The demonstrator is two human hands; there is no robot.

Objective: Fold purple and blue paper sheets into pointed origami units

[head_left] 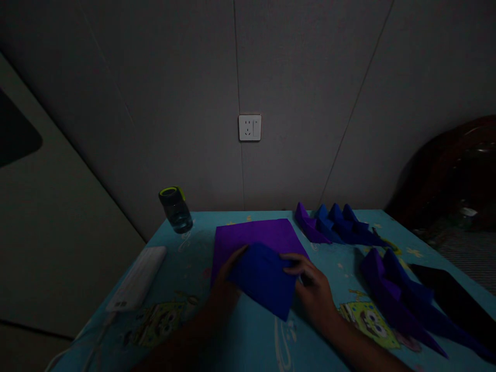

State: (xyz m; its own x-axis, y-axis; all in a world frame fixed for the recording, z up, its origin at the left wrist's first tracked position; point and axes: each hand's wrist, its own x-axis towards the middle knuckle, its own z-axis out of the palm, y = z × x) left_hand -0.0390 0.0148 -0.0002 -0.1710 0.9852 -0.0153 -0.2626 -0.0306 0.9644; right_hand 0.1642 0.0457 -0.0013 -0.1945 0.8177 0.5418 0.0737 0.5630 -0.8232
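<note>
Between my two hands is a folded piece of blue paper point(266, 281), tilted and raised above the table. My left hand point(228, 281) grips its left edge, the thumb and palm partly hidden behind it. At the upper right edge, the fingers of my right hand point(310, 281) pinch the paper. Behind it lies a flat stack or sheet of purple paper point(256, 231). Off to the right sit folded paper boats: a purple boat point(387, 294) beside a dark blue boat point(413, 292), and farther back another purple boat point(309, 225) beside several blue boats point(343, 227).
A dark water bottle point(176, 209) with a yellow-green rim stands at the back left. A white power strip point(137, 279) with a cable lies on the left. At the right is a flat black object point(453, 294). The patterned blue tablecloth point(186, 279) reaches a wall with a socket point(250, 127).
</note>
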